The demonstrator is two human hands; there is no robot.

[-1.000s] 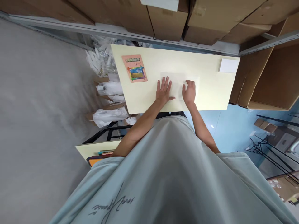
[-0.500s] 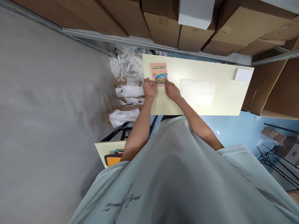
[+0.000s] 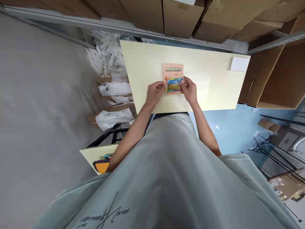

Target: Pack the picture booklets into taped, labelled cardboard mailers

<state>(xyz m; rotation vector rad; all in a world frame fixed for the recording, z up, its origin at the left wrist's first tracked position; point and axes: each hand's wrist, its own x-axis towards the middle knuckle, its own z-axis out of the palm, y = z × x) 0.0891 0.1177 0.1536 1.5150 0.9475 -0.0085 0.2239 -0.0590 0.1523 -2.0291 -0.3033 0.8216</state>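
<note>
I hold a salmon-pink card (image 3: 172, 70) with a colourful framed picture above the middle of the pale yellow table (image 3: 143, 63). My left hand (image 3: 155, 92) pinches its left lower edge. My right hand (image 3: 189, 89) pinches its right lower edge. Just right of the card, a thin clear sleeve (image 3: 202, 83) lies flat on the tabletop, partly behind my right hand.
A small white block (image 3: 239, 64) sits at the table's far right corner. Cardboard boxes (image 3: 181, 16) line a shelf behind the table, with an open box (image 3: 274, 79) to the right. White plastic bags (image 3: 107, 57) pile up left of the table. A second small table (image 3: 95, 156) with an orange item stands lower left.
Both hands left the clear sleeve, took the pink card at the table's left end, and have brought it to the middle of the table beside the sleeve.
</note>
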